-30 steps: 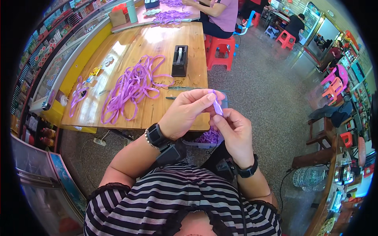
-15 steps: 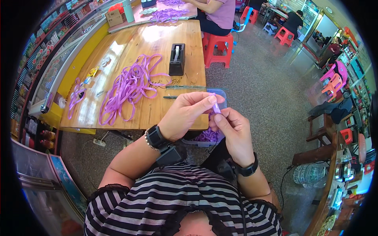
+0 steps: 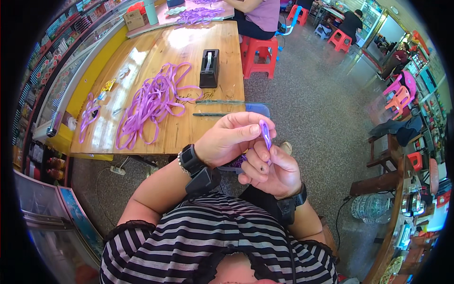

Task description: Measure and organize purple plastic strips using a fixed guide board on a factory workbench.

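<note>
A short loop of shiny purple ribbon [image 3: 266, 133] is stretched between my two hands, in front of my body and just past the table's near right corner. My left hand [image 3: 235, 136] pinches its upper end between thumb and forefinger. Lower down, my right hand [image 3: 274, 169] grips the other end, thumb against curled fingers. A tangled heap of purple ribbon [image 3: 153, 102] lies on the wooden table [image 3: 189, 137] to the left. Below my hands, a plastic bin [image 3: 257, 110] holding purple pieces is partly hidden.
A black tape dispenser [image 3: 209, 68] and thin dark rods [image 3: 213, 114] lie on the table. Beyond, a person in a pink top [image 3: 257, 14] sits on a red stool [image 3: 260, 57]. A large clear bottle [image 3: 371, 208] stands on the floor at right.
My right hand has turned, its fingers now curled toward me. The ribbon piece shows as a longer, open loop between my hands, which have shifted slightly.
</note>
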The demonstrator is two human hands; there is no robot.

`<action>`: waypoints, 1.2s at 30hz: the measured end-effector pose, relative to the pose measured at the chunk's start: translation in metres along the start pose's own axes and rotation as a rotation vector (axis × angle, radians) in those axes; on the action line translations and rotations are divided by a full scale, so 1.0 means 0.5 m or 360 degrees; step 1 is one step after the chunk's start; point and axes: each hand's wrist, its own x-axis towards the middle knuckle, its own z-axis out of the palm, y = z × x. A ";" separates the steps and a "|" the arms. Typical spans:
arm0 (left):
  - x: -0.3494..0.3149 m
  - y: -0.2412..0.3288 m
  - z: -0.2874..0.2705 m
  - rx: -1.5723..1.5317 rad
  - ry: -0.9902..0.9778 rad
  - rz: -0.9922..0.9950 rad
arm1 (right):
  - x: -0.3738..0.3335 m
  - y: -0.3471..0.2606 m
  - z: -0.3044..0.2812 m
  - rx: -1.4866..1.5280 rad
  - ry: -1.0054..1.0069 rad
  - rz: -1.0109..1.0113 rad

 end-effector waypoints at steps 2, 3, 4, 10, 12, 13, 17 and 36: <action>-0.001 0.001 0.007 -0.0007 0.0039 0.0004 | -0.002 0.003 -0.002 -0.0005 0.0022 0.0009; -0.002 0.002 0.009 -0.0007 0.0041 0.0003 | -0.003 0.004 -0.005 0.0006 0.0001 0.0016; -0.003 0.003 0.011 0.0029 0.0030 -0.0010 | -0.003 0.006 -0.007 0.0017 -0.0019 0.0023; 0.007 -0.026 0.009 0.0075 0.0121 0.0123 | -0.005 0.019 -0.013 0.0058 0.0032 0.0029; 0.007 -0.025 0.008 0.0045 0.0171 0.0118 | -0.006 0.015 0.010 0.0072 0.0233 0.0016; 0.005 -0.022 0.005 0.0061 0.0156 0.0051 | -0.006 0.012 0.018 0.0082 0.0430 0.0007; 0.003 -0.018 0.001 0.0028 0.0061 -0.0044 | -0.017 0.014 -0.040 0.0151 0.0159 -0.0117; -0.107 0.077 0.222 0.1186 -0.0751 0.0544 | -0.165 -0.032 -0.239 -0.0885 0.1488 -0.0104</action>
